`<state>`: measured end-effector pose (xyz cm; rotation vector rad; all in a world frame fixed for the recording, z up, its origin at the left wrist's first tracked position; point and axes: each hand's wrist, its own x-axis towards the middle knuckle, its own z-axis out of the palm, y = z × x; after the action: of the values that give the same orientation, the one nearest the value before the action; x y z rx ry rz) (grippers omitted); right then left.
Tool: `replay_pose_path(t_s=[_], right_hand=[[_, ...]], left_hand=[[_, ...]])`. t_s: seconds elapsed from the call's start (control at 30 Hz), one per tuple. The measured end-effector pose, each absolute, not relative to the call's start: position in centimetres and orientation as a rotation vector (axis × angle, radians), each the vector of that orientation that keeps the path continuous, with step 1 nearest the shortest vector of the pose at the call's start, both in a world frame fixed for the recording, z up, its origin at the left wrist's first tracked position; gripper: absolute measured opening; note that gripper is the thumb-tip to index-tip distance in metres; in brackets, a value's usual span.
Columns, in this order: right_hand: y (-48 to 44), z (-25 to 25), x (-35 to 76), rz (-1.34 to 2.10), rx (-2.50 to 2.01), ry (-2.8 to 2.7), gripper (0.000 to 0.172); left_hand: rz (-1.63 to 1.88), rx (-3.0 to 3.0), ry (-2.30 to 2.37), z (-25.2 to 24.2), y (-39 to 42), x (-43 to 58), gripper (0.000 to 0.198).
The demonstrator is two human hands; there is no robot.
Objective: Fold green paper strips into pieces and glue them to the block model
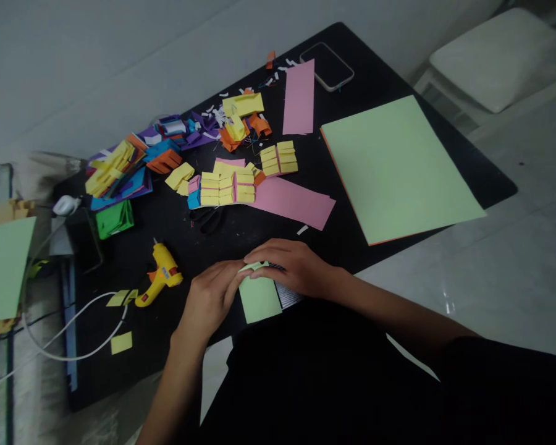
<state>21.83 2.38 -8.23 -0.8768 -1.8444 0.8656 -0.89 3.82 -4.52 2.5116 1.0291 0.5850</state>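
Observation:
A small light green paper strip (259,300) lies at the near edge of the black table (380,80), over a dark ruler-like object (288,295). My left hand (210,296) pinches the paper's upper left corner with closed fingers. Over its top edge my right hand (294,266) presses down, fingers together and curled.
A yellow glue gun (161,275) with a white cord (69,334) lies to the left. Folded yellow paper pieces (227,185), pink strips (291,201), black scissors (208,217) and a heap of coloured scraps (134,164) sit behind. Further right are a large green sheet (393,167) and a phone (327,65).

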Motion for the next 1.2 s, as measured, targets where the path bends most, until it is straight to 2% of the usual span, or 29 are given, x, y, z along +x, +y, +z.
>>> replay_pose_path(t_s=[0.57, 0.93, 1.0, 1.13, 1.2], right_hand=[[2.3, -8.2, 21.4, 0.840, -0.935, -1.713, 0.016], [2.9, -8.0, 21.8, 0.979, -1.030, -1.668, 0.011], [3.1, -8.1, 21.9, 1.004, -1.051, -1.670, 0.015], [3.3, -8.1, 22.4, 1.088, -1.090, -1.684, 0.044], [3.4, -8.0, 22.5, 1.106, -1.096, -1.716, 0.052]], left_hand=[[0.543, 2.237, 1.087, -4.7, 4.0, -2.5, 0.023], [0.649, 2.131, 1.093, -5.3, 3.9, -2.7, 0.028], [0.674, 2.116, 1.131, -5.5, 3.7, -2.8, 0.032], [0.783, 2.050, 1.256, -6.0, 3.2, -2.9, 0.047], [0.880, 1.992, 1.290, -6.3, 2.8, -2.8, 0.053]])
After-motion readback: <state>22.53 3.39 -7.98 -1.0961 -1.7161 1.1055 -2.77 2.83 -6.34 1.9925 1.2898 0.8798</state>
